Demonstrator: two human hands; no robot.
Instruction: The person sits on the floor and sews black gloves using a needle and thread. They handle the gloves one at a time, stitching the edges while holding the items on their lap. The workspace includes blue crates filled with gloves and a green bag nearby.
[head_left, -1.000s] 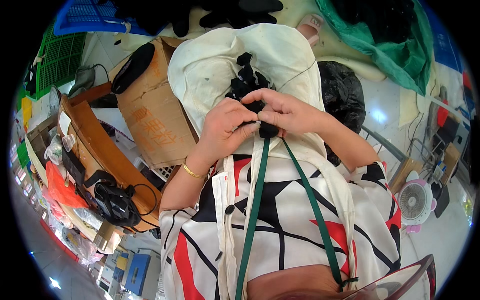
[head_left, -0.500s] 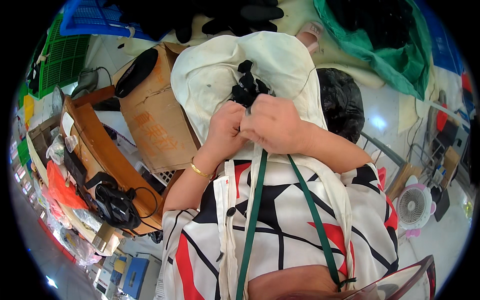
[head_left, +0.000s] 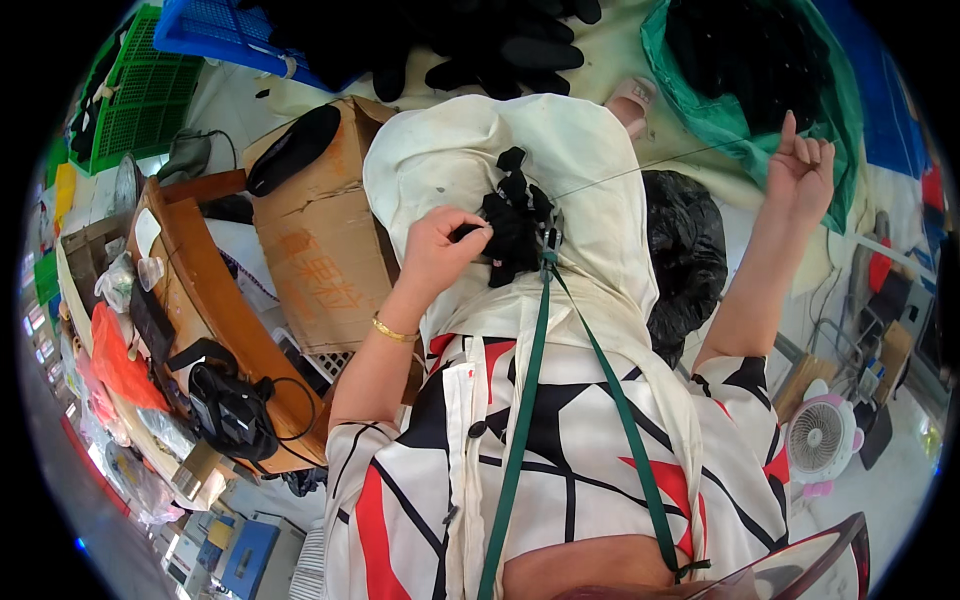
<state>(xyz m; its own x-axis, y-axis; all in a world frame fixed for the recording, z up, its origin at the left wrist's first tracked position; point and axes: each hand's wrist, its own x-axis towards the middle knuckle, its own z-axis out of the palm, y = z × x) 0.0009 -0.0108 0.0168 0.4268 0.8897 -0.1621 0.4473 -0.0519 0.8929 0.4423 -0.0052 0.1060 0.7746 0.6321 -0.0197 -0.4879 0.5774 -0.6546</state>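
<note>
On the white apron (head_left: 410,160) over my lap lies a bunch of small black cloth pieces (head_left: 515,215). My left hand (head_left: 447,243) is closed at its left side, thumb and finger pinching an edge of the black cloth. Out to the right, my right hand (head_left: 803,170) is raised with one finger pointing up and the others curled. A thin dark thread (head_left: 660,160) stretches taut from the black cloth to the right hand; whether a needle is there is too small to see. A green lanyard (head_left: 535,350) ends in a small metal piece (head_left: 550,243) beside the cloth.
A cardboard box (head_left: 310,240) with a black shoe-shaped piece (head_left: 295,150) on it stands at left, by a wooden table (head_left: 225,310) holding a black bag (head_left: 232,410). At right are a black plastic bag (head_left: 685,250), a green sack (head_left: 655,45) and a fan (head_left: 820,435).
Both hands were together over the black cloth. My right hand has swung far out to the right, drawing the thread out; the left stays near the cloth, slightly lower. The lanyard's metal end now shows.
</note>
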